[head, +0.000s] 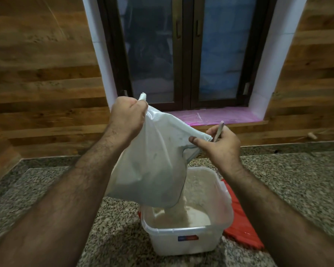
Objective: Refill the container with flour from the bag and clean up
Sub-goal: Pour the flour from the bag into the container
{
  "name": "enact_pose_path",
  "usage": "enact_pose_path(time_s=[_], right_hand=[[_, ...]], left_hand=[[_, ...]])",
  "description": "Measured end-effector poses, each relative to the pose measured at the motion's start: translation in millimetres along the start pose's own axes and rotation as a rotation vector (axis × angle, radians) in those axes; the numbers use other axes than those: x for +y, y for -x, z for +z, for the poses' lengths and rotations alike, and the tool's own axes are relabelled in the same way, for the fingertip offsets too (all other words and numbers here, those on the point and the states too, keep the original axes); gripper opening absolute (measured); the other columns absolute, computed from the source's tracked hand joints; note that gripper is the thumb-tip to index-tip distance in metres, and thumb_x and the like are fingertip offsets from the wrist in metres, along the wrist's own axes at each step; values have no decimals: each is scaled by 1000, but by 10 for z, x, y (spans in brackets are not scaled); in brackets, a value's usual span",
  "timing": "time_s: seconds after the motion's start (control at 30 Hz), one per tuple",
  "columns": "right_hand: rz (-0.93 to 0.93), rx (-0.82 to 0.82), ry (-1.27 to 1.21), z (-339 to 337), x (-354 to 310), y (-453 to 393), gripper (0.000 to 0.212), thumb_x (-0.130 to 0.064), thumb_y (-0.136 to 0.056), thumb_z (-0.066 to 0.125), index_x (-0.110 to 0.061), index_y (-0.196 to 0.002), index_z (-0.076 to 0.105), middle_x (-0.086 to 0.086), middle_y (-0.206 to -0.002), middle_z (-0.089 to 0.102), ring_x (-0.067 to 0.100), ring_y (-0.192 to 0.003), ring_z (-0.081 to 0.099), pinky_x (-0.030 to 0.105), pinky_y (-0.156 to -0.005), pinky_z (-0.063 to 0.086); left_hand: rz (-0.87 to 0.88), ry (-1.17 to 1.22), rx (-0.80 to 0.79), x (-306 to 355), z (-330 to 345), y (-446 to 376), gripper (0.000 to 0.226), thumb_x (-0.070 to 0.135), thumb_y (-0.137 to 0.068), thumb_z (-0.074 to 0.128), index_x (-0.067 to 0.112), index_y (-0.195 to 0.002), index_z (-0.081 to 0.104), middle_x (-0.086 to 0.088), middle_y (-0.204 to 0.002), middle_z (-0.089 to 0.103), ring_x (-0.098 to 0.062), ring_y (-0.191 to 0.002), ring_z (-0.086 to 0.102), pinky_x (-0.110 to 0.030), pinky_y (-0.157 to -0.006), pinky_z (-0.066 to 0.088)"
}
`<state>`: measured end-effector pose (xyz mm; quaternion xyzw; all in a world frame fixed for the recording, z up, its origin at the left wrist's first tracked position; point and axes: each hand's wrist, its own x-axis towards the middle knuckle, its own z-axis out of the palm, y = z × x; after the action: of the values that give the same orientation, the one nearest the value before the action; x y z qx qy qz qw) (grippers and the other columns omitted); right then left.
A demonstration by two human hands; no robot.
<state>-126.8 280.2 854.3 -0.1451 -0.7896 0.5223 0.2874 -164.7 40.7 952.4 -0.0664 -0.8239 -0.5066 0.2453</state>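
Over the speckled stone counter (56, 189), a person is holding a white plastic bag (152, 160) upside down and slanted, and flour (181, 207) is running out of its low corner into the clear plastic container (189, 236) standing below. The left hand (126, 120) is fisted tight around one upper corner of the bag, bunching the film. The right hand (218, 145) is pinching the other corner between thumb and fingers while also keeping a thin pale stick-like thing (219, 131) tucked against it; I cannot tell what that is. The bag is looking soft and limp, sagging between the two grips, probably lightening as it empties, and the film could be slippery, so gathered corners seem the sound places to hold. The container is looking stiff and light, so a bump might shift it. A red lid (241, 228) is lying just beside it, partly underneath.
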Motion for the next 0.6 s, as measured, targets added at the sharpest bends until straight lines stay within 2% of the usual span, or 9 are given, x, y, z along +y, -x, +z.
enact_pose_path(time_s=[0.07,0.2,0.3,0.43,0.5,0.6], right_hand=[[-3,-70,75,-31,-11,-22,49,-52,-58,100,-18,-76,69,-3,-72,75,16,-65,70,42,-64,62],[-63,-193,261,-73,-116,-26,48,-64,-60,93,-22,-75,75,-9,-71,75,11,-70,71,40,-67,64],[-132,-324,250,-58,-277,-40,43,-67,-61,90,-30,-81,81,-12,-75,78,7,-74,74,38,-73,65],[-188,-495,164,36,-600,-66,40,-58,-71,92,-24,-90,83,-7,-82,81,10,-78,79,43,-75,67],[-199,-546,109,75,-735,-120,37,-53,-73,92,-26,-97,84,-7,-87,82,10,-83,80,44,-79,68],[-192,-631,71,107,-873,-202,23,-32,-82,91,-23,-102,84,-3,-91,84,15,-87,81,49,-85,67]], left_hand=[[11,-13,-12,24,4,-2,41,25,-90,58,-1,-59,64,-23,-59,50,-29,-57,46,-56,-56,48],[41,-102,-93,103,47,31,41,21,-102,57,1,-70,72,-15,-69,60,-20,-64,55,-39,-59,46],[59,-158,-119,152,85,41,42,22,-105,55,7,-69,70,-9,-69,58,-18,-65,55,-31,-57,41],[61,-210,-125,185,112,28,40,23,-106,55,5,-74,72,-6,-68,57,-17,-66,55,-26,-58,37],[67,-245,-135,202,111,27,37,25,-106,55,6,-79,74,-5,-72,60,-18,-71,59,-27,-59,42],[73,-266,-161,229,89,24,36,26,-105,57,6,-81,76,-7,-76,66,-19,-78,65,-32,-65,54]])
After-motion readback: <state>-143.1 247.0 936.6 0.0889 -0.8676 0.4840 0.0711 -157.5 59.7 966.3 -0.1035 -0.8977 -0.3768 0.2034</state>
